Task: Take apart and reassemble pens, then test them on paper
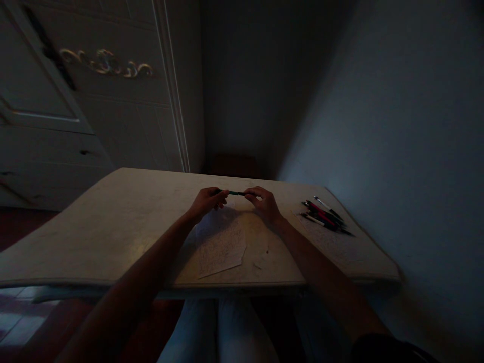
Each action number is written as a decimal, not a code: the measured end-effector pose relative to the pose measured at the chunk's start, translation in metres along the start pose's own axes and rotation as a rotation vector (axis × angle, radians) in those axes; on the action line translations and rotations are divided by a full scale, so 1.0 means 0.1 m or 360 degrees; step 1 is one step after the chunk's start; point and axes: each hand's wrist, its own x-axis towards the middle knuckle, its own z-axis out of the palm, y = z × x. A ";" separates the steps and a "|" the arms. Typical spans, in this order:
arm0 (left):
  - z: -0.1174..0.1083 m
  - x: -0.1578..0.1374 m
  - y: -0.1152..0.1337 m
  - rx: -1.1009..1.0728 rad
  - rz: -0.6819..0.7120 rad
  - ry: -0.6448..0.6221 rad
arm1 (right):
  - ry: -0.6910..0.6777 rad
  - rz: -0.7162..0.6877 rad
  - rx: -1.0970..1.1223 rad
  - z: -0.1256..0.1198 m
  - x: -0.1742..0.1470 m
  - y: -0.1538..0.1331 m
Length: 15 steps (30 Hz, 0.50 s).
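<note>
A slim green pen (234, 192) is held level between my two hands, above the far part of the table. My left hand (208, 201) is closed on its left end, with the thumb and fingers pinching it. On the other end, the fingertips of my right hand (264, 202) pinch the pen. Whether it has a cap or is in two pieces is too dark to make out. Below my hands lies a torn-edged sheet of paper (223, 247) covered in writing or scribbles.
A pile of pens (323, 217) rests on another marked paper (333, 244) at the table's right side. The pale table (113, 227) has a wall (397, 126) along its right and a cabinet (132, 121) behind its left part. Small scraps lie near the front edge.
</note>
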 end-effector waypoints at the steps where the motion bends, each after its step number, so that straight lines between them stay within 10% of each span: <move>1: 0.00 0.01 -0.02 -0.0050 -0.0017 -0.0003 | -0.0001 -0.0008 -0.0008 0.00 0.00 -0.01; 15: -0.01 -0.04 0.08 -0.0027 0.0104 -0.0056 | -0.0033 -0.0063 -0.0056 -0.06 0.02 0.05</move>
